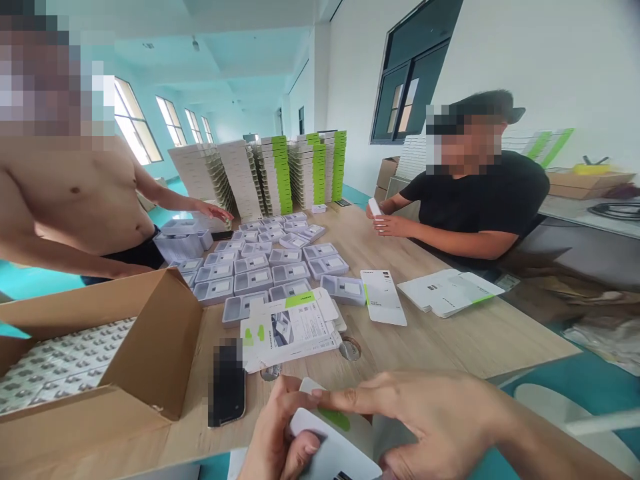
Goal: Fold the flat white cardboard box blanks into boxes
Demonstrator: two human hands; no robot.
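Note:
At the bottom edge both my hands hold a small white box with a green mark (336, 440). My left hand (277, 437) grips its left side, thumb on top. My right hand (425, 417) reaches across it, fingers pressed on the upper edge. Just beyond lie flat printed white-and-green cartons (287, 330) on the wooden table (450, 333), and behind them rows of grey plastic trays (255, 277) each with a small white part inside.
An open cardboard box (150, 353) of grey packed parts stands at left, a black phone (227, 387) beside it. Tall stacks of white-and-green boxes (280, 173) line the far end. A shirtless person stands at left; a seated person in black at right holds a white piece (375, 208).

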